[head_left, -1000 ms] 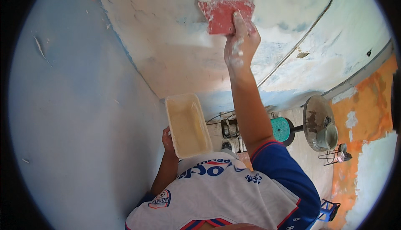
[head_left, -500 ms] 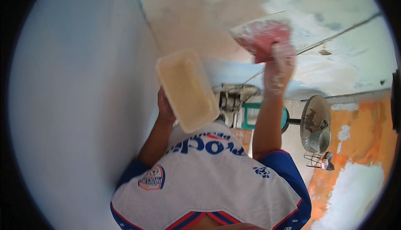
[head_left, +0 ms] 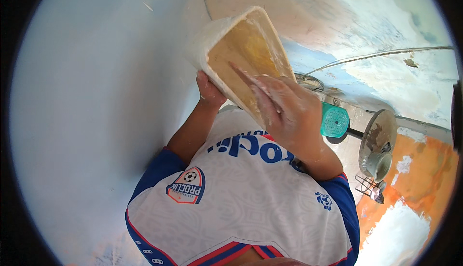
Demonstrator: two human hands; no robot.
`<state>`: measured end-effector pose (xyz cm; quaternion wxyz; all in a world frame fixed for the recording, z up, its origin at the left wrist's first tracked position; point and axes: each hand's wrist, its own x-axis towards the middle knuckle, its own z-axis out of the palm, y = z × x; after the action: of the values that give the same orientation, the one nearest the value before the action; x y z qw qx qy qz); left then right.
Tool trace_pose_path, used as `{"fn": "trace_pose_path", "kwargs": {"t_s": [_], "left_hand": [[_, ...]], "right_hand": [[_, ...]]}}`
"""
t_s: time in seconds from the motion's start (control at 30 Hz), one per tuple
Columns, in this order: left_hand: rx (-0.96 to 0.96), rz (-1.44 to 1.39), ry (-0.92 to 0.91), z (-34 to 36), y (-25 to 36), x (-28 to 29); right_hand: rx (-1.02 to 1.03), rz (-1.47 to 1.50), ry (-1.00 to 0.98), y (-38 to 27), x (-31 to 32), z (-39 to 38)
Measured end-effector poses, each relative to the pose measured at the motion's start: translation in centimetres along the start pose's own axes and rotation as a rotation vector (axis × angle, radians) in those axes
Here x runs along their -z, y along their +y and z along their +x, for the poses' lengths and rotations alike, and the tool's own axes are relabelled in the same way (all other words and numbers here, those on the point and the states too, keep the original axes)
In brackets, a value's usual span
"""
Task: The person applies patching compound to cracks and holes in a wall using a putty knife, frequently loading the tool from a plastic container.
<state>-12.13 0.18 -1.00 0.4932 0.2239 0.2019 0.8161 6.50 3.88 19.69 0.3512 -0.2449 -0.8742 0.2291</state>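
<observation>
My left hand (head_left: 211, 88) grips a cream rectangular plastic tub (head_left: 215, 34) from the side, holding it tilted up in front of my chest. White smears coat the tub's rim, and its inside looks tan with a yellowish patch. Over the tub's near edge is my right hand (head_left: 284, 102), its fingers closed and dusted with white. Pinched in it is a reddish putty scraper (head_left: 242, 74), seen almost edge-on, with its tip inside the tub. Most of the scraper's blade is hidden by my hand and the angle.
A pale blue wall (head_left: 96, 111) stands close on my left. Ahead is a patchy plastered wall (head_left: 352, 20) with a cable along it. To the right are a green stool (head_left: 334, 120), a round table (head_left: 377, 133) with a grey pail (head_left: 378, 163), and an orange wall (head_left: 424, 169).
My right hand has come down from the patchy wall, bringing the putty scraper into the tub. The tub has been raised and tilted by my left hand, and the view has turned.
</observation>
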Motion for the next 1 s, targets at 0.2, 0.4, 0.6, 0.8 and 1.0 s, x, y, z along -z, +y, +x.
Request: {"fn": "trace_pose_path", "kwargs": {"t_s": [0.2,0.4,0.6,0.8,1.0], "left_hand": [[-0.147,0.099,-0.112,-0.8,-0.6,3.6],[-0.023,0.007,-0.101,-1.4,0.7,3.0],[-0.099,-0.127,-0.225,0.7,0.8,0.5],[-0.121,-0.042,-0.165,0.6,1.0,0.0],[-0.106,-0.106,-0.248,1.4,1.3,0.0]], "right_hand": [[-0.060,0.010,-0.111,0.2,-0.5,0.4],[-0.067,0.080,-0.059,-0.9,0.5,0.5],[-0.098,0.200,-0.035,-0.1,1.0,0.1],[-0.132,0.177,-0.116,0.3,-0.6,0.2],[-0.068,0.010,-0.086,0.3,-0.5,0.2]]}}
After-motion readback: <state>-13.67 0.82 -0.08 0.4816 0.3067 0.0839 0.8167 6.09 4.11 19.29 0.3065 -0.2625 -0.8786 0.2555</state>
